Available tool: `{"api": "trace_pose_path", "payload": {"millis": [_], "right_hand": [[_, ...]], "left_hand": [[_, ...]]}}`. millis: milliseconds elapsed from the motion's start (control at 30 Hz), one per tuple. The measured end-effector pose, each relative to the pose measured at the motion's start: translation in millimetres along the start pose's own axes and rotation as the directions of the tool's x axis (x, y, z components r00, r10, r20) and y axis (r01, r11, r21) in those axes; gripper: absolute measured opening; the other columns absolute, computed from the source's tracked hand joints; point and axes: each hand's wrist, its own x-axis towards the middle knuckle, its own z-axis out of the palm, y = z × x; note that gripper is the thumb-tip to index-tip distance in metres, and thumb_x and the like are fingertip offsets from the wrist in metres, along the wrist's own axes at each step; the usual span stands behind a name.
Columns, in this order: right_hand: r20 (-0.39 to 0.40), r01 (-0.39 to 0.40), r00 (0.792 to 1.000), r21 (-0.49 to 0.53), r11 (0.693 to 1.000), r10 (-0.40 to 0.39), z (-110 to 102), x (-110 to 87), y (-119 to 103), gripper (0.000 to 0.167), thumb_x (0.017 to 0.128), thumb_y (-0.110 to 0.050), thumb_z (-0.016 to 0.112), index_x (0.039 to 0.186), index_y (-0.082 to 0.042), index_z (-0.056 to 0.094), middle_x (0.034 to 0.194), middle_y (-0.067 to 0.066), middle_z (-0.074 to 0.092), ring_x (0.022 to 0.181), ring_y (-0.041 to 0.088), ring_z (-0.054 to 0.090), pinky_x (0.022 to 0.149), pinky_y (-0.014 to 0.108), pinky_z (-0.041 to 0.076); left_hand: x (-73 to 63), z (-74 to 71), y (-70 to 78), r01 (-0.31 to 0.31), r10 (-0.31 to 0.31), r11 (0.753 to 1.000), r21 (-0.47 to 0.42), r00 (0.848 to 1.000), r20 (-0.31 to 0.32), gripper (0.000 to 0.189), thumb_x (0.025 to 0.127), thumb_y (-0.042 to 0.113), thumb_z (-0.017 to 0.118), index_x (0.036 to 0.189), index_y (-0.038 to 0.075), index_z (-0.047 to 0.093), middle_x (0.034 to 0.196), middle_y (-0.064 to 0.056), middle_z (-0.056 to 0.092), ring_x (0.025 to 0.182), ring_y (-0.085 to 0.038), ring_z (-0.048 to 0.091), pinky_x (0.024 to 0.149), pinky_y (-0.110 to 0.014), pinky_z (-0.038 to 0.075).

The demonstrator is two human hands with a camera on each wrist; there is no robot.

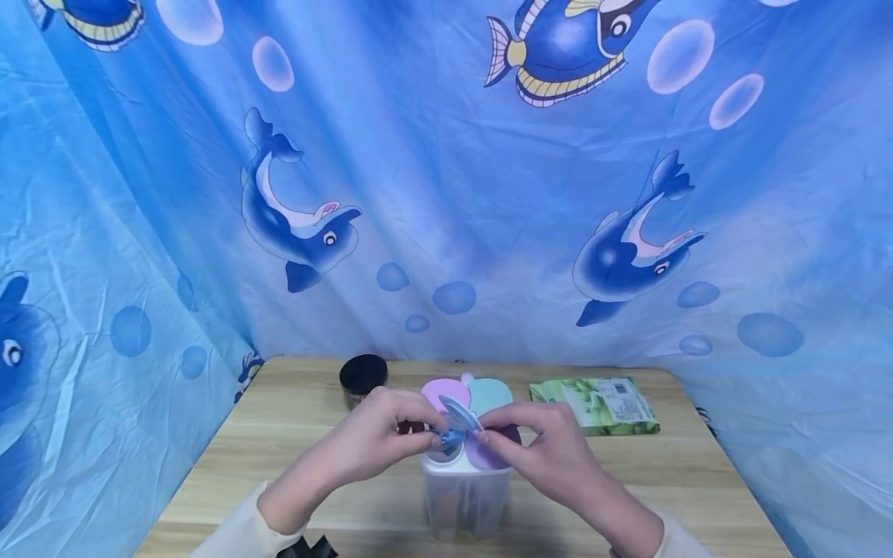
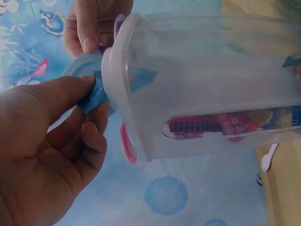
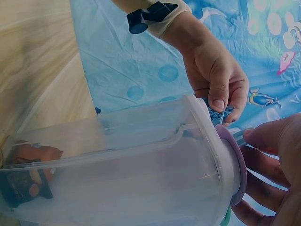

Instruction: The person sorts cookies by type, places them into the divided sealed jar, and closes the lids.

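A clear plastic storage container (image 1: 466,496) with a white top stands on the table, its round flaps pink, green, purple and blue. The blue flap lid (image 1: 456,412) is tilted up, and my right hand (image 1: 547,446) pinches its edge between thumb and finger. At the uncovered hole my left hand (image 1: 391,430) pinches a small blue packet (image 2: 94,96), part of which reaches inside the container. A red striped packet (image 2: 202,126) shows through the wall in the left wrist view. Low inside in the right wrist view lie an orange packet (image 3: 40,153) and a dark packet (image 3: 28,188).
Behind my left hand stands a jar with a black lid (image 1: 363,373). A green printed bag (image 1: 600,404) lies flat at the right back of the wooden table (image 1: 670,480). A blue curtain (image 1: 446,194) with dolphins and fish hangs around the table's back and sides.
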Motion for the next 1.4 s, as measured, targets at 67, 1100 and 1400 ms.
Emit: {"api": "trace_pose_path", "payload": {"millis": [67, 1100, 1400], "right_hand": [[-0.001, -0.001, 1.000, 0.000, 1.000, 0.001, 0.2, -0.6, 0.3, 0.010, 0.090, -0.017, 0.081, 0.098, -0.022, 0.081, 0.085, -0.013, 0.076, 0.065, 0.003, 0.059, 0.056, 0.024, 0.051], [0.017, -0.002, 1.000, 0.034, 0.999, 0.002, 2.5, -1.4, -1.0, 0.011, 0.090, -0.017, 0.081, 0.100, -0.020, 0.081, 0.087, -0.013, 0.076, 0.068, 0.003, 0.061, 0.057, 0.021, 0.051], [-0.001, 0.064, 0.998, 0.026, 0.998, -0.064, 2.5, -0.5, 0.2, 0.014, 0.089, -0.013, 0.081, 0.101, -0.018, 0.081, 0.091, -0.008, 0.078, 0.072, 0.003, 0.065, 0.060, 0.026, 0.055]], "left_hand": [[0.5, -0.4, 1.8, 0.006, -0.006, 1.000, 0.023, 1.000, 0.016, 0.013, 0.090, 0.008, 0.077, 0.095, 0.019, 0.079, 0.089, 0.015, 0.071, 0.065, 0.002, 0.051, 0.059, -0.018, 0.048], [6.0, 12.0, 9.7, 0.202, -0.161, 0.975, 0.089, 0.927, -0.338, 0.014, 0.090, 0.041, 0.077, 0.095, 0.028, 0.073, 0.081, 0.016, 0.064, 0.065, -0.001, 0.057, 0.058, -0.022, 0.049], [17.7, 15.2, 19.4, 0.313, -0.265, 0.944, 0.107, 0.909, -0.321, 0.036, 0.084, 0.063, 0.075, 0.094, 0.028, 0.072, 0.088, 0.020, 0.067, 0.073, -0.004, 0.061, 0.066, -0.023, 0.050]]}}
